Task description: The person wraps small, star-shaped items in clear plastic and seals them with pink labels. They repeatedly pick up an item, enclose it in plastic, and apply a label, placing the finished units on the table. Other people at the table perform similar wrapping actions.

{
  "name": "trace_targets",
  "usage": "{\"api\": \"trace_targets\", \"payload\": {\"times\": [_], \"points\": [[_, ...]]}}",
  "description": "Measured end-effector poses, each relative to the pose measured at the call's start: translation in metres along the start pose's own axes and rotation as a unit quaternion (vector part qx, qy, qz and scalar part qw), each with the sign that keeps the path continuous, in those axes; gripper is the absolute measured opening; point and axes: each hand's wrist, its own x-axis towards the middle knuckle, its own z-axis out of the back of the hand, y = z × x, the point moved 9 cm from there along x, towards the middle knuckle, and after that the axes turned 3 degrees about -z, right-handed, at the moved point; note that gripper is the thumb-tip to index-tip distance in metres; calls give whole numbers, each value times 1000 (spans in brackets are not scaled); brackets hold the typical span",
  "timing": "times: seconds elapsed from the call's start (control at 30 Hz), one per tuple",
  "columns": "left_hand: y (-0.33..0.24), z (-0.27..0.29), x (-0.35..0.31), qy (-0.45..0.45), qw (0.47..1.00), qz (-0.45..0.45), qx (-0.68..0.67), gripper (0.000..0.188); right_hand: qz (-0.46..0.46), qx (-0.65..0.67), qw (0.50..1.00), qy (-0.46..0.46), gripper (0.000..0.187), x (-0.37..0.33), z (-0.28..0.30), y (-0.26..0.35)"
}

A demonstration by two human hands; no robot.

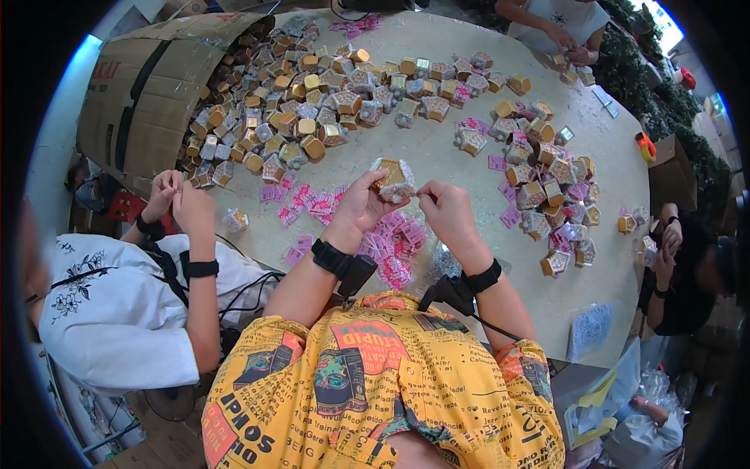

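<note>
the left hand (361,207) is clamped on the gold-and-white house-shaped ornament (394,178) at frame centre, thumb and fingers gripping its left and lower sides; this likely steadies it and leaves the right edge exposed. the right hand (447,211) has its fingertips together just beside that edge; whether they pinch a fine part cannot be told. pink tags (387,246) lie below the hands, presumably for short reach. similar ornaments are heaped (305,125) at upper left before the open carton (148,94), apparently as bulk supply; a second cluster (547,180) lies at right of frame, intermixed with pink tags, on the table (531,313).
</note>
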Motion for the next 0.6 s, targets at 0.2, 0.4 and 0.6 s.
{"api": "trace_targets", "payload": {"times": [0.2,0.4,0.6], "points": [[0,-2,-5,11,1000,-4,-3,33,6,-18,1000,-6,10,-3,2,6],[-1,-4,-8,21,1000,-14,7,33,20,-10,1000,-16,10,-5,3,9],[-5,-3,-7,40,997,-42,46,33,22,-23,999,-20,10,-6,2,6]]}}
